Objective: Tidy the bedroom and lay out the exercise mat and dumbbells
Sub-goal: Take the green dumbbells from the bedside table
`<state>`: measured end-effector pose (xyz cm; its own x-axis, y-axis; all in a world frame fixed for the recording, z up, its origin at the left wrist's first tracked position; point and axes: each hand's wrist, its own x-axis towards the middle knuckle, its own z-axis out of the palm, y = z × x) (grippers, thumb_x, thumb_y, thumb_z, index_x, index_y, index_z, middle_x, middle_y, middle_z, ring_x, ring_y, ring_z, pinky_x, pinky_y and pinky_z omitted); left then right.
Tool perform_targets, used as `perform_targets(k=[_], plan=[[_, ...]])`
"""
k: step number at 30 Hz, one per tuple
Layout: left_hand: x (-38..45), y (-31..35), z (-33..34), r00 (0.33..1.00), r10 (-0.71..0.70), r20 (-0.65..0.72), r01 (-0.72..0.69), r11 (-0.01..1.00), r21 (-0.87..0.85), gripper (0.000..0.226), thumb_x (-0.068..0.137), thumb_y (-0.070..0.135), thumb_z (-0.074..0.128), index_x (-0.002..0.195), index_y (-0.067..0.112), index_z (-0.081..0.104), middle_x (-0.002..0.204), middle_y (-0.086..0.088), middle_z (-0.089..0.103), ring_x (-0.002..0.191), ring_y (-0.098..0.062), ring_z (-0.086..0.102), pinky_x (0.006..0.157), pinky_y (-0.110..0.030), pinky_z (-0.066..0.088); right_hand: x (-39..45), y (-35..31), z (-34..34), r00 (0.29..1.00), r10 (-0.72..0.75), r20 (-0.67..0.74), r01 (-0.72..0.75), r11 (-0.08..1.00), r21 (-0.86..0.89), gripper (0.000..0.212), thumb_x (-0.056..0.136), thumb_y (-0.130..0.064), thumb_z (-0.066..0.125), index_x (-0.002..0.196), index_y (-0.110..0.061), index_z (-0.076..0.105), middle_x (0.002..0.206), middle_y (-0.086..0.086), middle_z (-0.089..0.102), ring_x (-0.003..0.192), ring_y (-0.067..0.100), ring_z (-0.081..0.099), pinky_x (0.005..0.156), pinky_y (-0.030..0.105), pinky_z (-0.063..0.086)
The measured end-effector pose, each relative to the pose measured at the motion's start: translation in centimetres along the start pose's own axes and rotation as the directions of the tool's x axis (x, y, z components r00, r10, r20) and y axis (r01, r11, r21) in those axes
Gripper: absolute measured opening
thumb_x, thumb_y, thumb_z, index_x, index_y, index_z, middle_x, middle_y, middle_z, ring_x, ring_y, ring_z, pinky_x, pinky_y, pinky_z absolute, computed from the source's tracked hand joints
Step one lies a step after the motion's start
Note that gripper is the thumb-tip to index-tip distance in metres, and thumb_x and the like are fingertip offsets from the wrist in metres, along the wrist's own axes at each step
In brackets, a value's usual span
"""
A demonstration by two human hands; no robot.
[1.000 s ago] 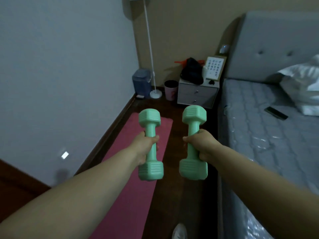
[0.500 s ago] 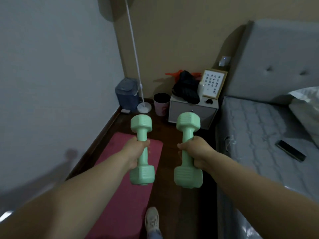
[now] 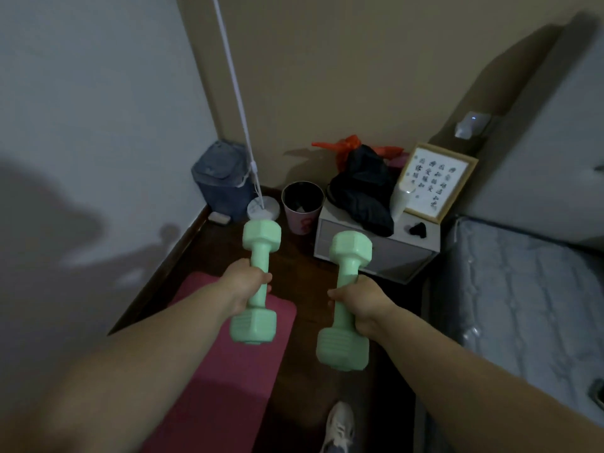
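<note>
Behind each hand (image 3: 246,282) (image 3: 359,299), the dumbbell (image 3: 258,282) (image 3: 346,299) handle is partly hidden.

Two bare forearms extend into the dim bedroom from the bottom corners of the view, with no sleeves, watch, bracelet or rings visible anywhere along them. The left hand (image 3: 245,282) and the right hand (image 3: 361,300) are ungloved; the knuckles and part of the thumbs show, while the fingernails are too small and shadowed to make out. Lower down, between the arms, one foot appears in a pale, whitish sneaker (image 3: 340,428) with lighter laces and darker panels on its upper, its heel end cut off by the frame edge.
</note>
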<state>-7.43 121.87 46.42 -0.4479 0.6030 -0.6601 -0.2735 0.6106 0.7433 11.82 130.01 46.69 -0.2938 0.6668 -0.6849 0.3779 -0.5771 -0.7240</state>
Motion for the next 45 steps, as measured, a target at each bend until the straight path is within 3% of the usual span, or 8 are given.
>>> perform_targets(k=[7,15,19,23,29,33,39,45], plan=[[12.0,3.5,0.2,0.991,-0.078,-0.106,0.082,0.996,0.037,0.029,0.083,0.003,0.063,0.111,0.002,0.055,0.088,-0.010,0.058,0.078,-0.021,0.056,0.069,-0.036,0.048,14.0,-5.6,1.2,0.991,0.128,0.036,-0.126,0.990,-0.058,0.028,0.083,0.003,0.063,0.105,-0.005,0.049,0.089,0.014,0.057,0.077,0.025,0.056,0.069,0.039,0.050],[29.5,3.5,-1.9,0.967,-0.131,-0.217,0.144,0.989,0.043,0.032,0.086,0.006,0.060,0.117,0.006,0.051,0.104,-0.015,0.059,0.094,-0.029,0.059,0.082,-0.042,0.050,32.3,-6.2,7.2,0.980,0.197,0.043,-0.192,0.977,-0.087,0.036,0.083,0.002,0.064,0.115,-0.002,0.048,0.103,0.019,0.059,0.089,0.030,0.059,0.082,0.045,0.052],[39.2,0.3,-2.2,0.962,-0.145,-0.231,0.167,0.982,0.082,0.037,0.087,0.009,0.061,0.122,0.006,0.049,0.110,-0.015,0.058,0.100,-0.030,0.058,0.087,-0.043,0.050,42.6,-3.0,10.6,0.968,0.241,0.075,-0.234,0.969,-0.083,0.034,0.084,0.001,0.061,0.116,-0.002,0.049,0.113,0.025,0.058,0.091,0.032,0.058,0.084,0.047,0.052],[51.6,-6.2,-1.9,0.953,-0.138,-0.271,0.169,0.981,0.095,0.043,0.087,0.009,0.061,0.127,0.006,0.047,0.115,-0.014,0.058,0.101,-0.029,0.057,0.087,-0.041,0.049,55.6,3.3,14.1,0.963,0.254,0.091,-0.243,0.963,-0.116,0.033,0.085,-0.001,0.061,0.116,-0.001,0.049,0.102,0.020,0.059,0.087,0.029,0.058,0.076,0.042,0.052],[68.2,-17.9,-2.2,0.946,-0.169,-0.277,0.208,0.971,0.118,0.041,0.087,0.007,0.060,0.126,0.009,0.048,0.105,-0.009,0.057,0.089,-0.022,0.058,0.073,-0.035,0.049,71.7,14.3,18.3,0.955,0.286,0.075,-0.269,0.945,-0.184,0.039,0.086,-0.002,0.061,0.121,-0.002,0.046,0.103,0.017,0.056,0.090,0.028,0.055,0.077,0.042,0.049],[77.3,-23.8,-3.1,0.942,-0.158,-0.296,0.220,0.957,0.188,0.045,0.088,0.009,0.059,0.130,0.012,0.045,0.111,-0.010,0.055,0.097,-0.024,0.056,0.081,-0.038,0.049,79.8,19.8,20.6,0.965,0.258,0.051,-0.245,0.951,-0.188,0.045,0.087,-0.002,0.060,0.128,-0.002,0.042,0.117,0.021,0.054,0.104,0.034,0.055,0.093,0.051,0.047],[83.0,-27.2,-4.1,0.959,-0.098,-0.265,0.201,0.895,0.398,0.054,0.091,0.016,0.059,0.140,0.015,0.036,0.131,-0.013,0.049,0.113,-0.028,0.050,0.088,-0.037,0.043,84.5,23.3,22.5,0.967,0.252,0.046,-0.242,0.957,-0.163,0.062,0.086,-0.005,0.063,0.139,-0.006,0.031,0.133,0.021,0.047,0.118,0.037,0.050,0.100,0.055,0.042],[82.7,-26.4,-4.4,0.968,-0.095,-0.232,0.218,0.775,0.594,0.062,0.091,0.022,0.058,0.145,0.015,0.028,0.140,-0.016,0.042,0.125,-0.032,0.045,0.101,-0.040,0.039,84.0,22.5,23.0,0.965,0.258,-0.056,-0.261,0.899,-0.351,0.076,0.084,-0.015,0.069,0.143,-0.003,0.022,0.139,0.022,0.043,0.123,0.039,0.047,0.101,0.051,0.042]])
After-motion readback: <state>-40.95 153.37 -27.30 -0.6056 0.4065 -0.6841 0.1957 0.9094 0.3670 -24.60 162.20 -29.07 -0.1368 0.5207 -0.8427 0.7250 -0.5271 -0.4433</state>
